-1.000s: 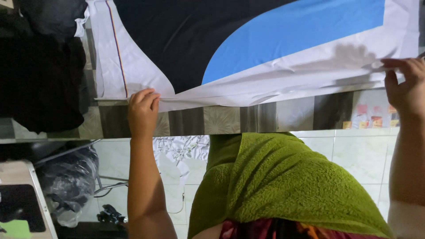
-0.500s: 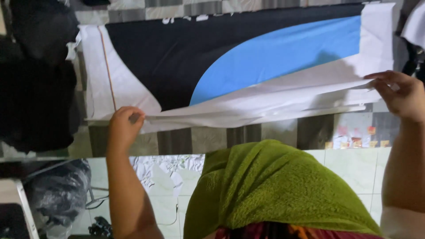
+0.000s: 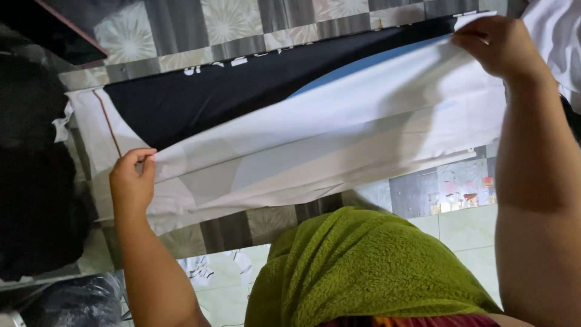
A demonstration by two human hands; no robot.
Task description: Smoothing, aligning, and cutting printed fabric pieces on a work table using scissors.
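Observation:
A large cloth, white with a black panel and a blue curved patch, lies spread on a tiled surface. My left hand pinches its near white edge at the left. My right hand grips the same edge at the upper right, lifted over the cloth, so the white layer folds across the blue and black parts. A green towel drapes over my front at the bottom of the view.
A dark heap of fabric lies at the left. A dark board sits at the top left corner. More white cloth shows at the top right. Patterned grey tiles run under the cloth, and a dark plastic bag sits bottom left.
Both hands have carried the white near edge away from me over the cloth, the right hand much farther. The blue patch is now mostly covered.

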